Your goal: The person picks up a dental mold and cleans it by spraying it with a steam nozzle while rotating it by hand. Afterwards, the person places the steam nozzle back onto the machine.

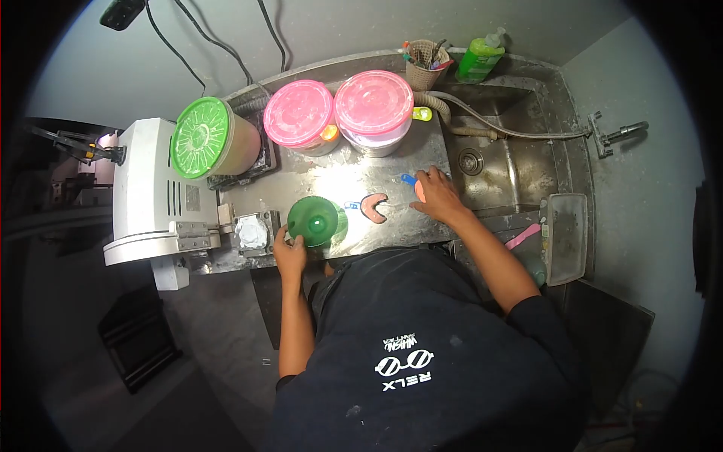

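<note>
The left hand (290,247) pinches the bowl (312,221) at its near-left rim, and just right of that bowl lies a tray (372,209), its blue handle (351,205) toward the bowl, nearer the right hand (438,193), which grips a second tray (419,190) farther right.

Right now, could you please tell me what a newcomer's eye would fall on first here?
Probably the bright green lid and two pink lids on the tubs along the back of the metal counter. Nearer the front, the left hand grips the green bowl, and a curved pink piece lies on the counter between the bowl and the right hand.
</note>
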The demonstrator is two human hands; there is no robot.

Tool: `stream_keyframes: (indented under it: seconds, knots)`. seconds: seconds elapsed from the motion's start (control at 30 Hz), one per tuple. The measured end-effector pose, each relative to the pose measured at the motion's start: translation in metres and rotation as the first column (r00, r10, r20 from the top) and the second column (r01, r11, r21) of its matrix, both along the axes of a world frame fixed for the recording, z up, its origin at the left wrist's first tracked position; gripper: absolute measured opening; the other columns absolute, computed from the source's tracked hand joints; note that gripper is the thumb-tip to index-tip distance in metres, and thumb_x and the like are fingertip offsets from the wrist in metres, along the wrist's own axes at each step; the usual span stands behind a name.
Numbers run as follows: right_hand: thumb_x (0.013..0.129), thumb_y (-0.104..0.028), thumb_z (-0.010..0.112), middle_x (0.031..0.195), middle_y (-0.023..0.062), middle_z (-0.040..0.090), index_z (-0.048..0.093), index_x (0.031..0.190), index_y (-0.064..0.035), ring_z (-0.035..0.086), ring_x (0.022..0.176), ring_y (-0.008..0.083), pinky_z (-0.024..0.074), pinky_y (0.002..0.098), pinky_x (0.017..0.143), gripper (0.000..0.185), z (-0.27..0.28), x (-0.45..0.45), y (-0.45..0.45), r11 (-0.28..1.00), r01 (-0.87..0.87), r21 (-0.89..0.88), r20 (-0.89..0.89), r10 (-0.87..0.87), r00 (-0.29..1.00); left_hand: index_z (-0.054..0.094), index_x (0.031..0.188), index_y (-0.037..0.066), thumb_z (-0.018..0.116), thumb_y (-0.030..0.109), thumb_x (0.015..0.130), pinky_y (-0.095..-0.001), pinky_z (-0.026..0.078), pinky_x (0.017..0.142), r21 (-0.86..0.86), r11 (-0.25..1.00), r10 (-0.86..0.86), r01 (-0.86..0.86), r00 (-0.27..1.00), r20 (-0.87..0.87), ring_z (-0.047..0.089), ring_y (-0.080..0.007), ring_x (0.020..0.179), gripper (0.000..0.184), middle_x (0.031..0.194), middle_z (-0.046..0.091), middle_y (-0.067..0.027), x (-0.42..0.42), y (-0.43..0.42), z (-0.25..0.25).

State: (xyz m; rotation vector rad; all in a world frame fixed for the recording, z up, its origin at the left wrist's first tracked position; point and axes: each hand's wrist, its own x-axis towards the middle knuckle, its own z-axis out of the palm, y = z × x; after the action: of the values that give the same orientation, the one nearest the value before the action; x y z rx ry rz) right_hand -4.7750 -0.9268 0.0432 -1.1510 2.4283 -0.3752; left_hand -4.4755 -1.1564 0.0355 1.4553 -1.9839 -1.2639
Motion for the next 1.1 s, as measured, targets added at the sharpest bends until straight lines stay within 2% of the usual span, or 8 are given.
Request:
stream_keyframes:
  seconds: [0.3, 0.43, 0.63, 0.87, 0.97, 1.0, 1.07, 1.1]
  knots:
    - [0.074, -0.028, 0.084, 0.133, 0.0194, 0.050, 0.055, 0.130, -0.0027, 0.048, 0.127, 0.0370, 0.0418, 0.0470, 0.105, 0.068, -0.004, 0.028, 0.005, 0.992, -0.029, -0.120, -0.236, 0.000, 0.972, 0.065, 0.117, -0.002, 0.062, 0.002, 0.082, -0.0287, 0.042, 0.055, 0.052, 0.998, -0.038, 0.035, 0.997, 0.062, 0.053, -0.0109, 0.056, 0.036, 0.066, 0.061, -0.0048, 0.003, -0.014, -0.004]
    - [0.076, -0.027, 0.082, 0.133, 0.0192, 0.052, 0.057, 0.128, -0.0009, 0.050, 0.126, 0.0352, 0.0401, 0.0445, 0.106, 0.063, -0.003, 0.049, -0.024, 0.917, -0.213, -0.336, -0.134, 0.178, 0.975, 0.064, 0.118, -0.003, 0.063, 0.003, 0.083, -0.0315, 0.047, 0.061, 0.038, 0.999, -0.042, 0.037, 0.992, 0.115, 0.060, -0.0167, 0.062, 0.036, 0.073, 0.066, -0.0108, 0.003, -0.019, -0.006]
    - [0.074, -0.012, 0.078, 0.121, 0.0174, 0.055, 0.056, 0.125, 0.0013, 0.055, 0.116, 0.0349, 0.0457, 0.0431, 0.099, 0.057, -0.028, 0.064, -0.046, 0.907, -0.293, -0.303, -0.030, 0.298, 0.954, 0.058, 0.125, -0.004, 0.066, 0.012, 0.088, -0.0471, 0.052, 0.086, -0.082, 0.976, -0.172, 0.202, 0.944, 0.282, 0.067, -0.0457, 0.100, 0.041, 0.105, 0.068, -0.0317, -0.001, -0.018, 0.022]
    - [0.080, -0.013, 0.081, 0.131, 0.0173, 0.055, 0.051, 0.135, -0.0025, 0.054, 0.123, 0.0346, 0.0453, 0.0430, 0.103, 0.063, 0.001, 0.058, -0.034, 0.910, -0.091, -0.405, 0.227, 0.196, 0.954, 0.053, 0.133, 0.000, 0.067, 0.021, 0.091, -0.0510, 0.051, 0.089, -0.197, 0.948, -0.123, 0.249, 0.860, 0.495, 0.066, -0.0477, 0.101, 0.049, 0.109, 0.068, -0.0303, -0.015, -0.003, 0.086]
    - [0.092, -0.029, 0.073, 0.135, 0.0191, 0.057, 0.043, 0.146, 0.0006, 0.058, 0.125, 0.0306, 0.0400, 0.0441, 0.112, 0.069, 0.022, 0.050, -0.032, 0.725, 0.557, -0.405, 0.905, 0.230, 0.359, 0.057, 0.130, 0.000, 0.065, 0.022, 0.093, -0.0464, 0.054, 0.079, -0.203, 0.936, -0.203, 0.287, 0.912, 0.356, 0.070, -0.0420, 0.092, 0.043, 0.105, 0.070, -0.0269, -0.033, 0.006, 0.118]
    - [0.092, -0.029, 0.073, 0.135, 0.0191, 0.057, 0.043, 0.146, 0.0006, 0.058, 0.125, 0.0306, 0.0400, 0.0441, 0.112, 0.069, 0.030, 0.045, -0.026, 0.718, 0.563, -0.409, 0.901, 0.223, 0.371, 0.059, 0.129, 0.000, 0.065, 0.022, 0.094, -0.0444, 0.055, 0.076, -0.122, 0.946, -0.274, 0.300, 0.942, 0.193, 0.071, -0.0396, 0.088, 0.042, 0.103, 0.071, -0.0259, -0.044, 0.009, 0.123]
    - [0.098, -0.040, 0.060, 0.140, 0.0238, 0.054, 0.039, 0.149, 0.0021, 0.055, 0.129, 0.0345, 0.0381, 0.0455, 0.113, 0.069, 0.061, 0.043, -0.003, 0.564, 0.742, -0.362, 0.763, 0.637, -0.112, 0.063, 0.125, -0.001, 0.066, 0.020, 0.095, -0.0372, 0.055, 0.069, -0.193, 0.905, -0.376, 0.379, 0.925, 0.053, 0.072, -0.0281, 0.080, 0.037, 0.098, 0.072, -0.0213, -0.062, 0.017, 0.113]
    - [0.102, -0.049, 0.048, 0.145, 0.0274, 0.049, 0.036, 0.150, 0.0017, 0.052, 0.132, 0.0380, 0.0385, 0.0460, 0.112, 0.071, 0.073, 0.043, 0.005, 0.553, 0.752, -0.359, 0.761, 0.640, -0.107, 0.063, 0.124, -0.001, 0.066, 0.018, 0.095, -0.0350, 0.054, 0.069, -0.104, 0.890, -0.451, 0.444, 0.891, -0.050, 0.071, -0.0235, 0.079, 0.035, 0.097, 0.072, -0.0190, -0.075, 0.025, 0.116]
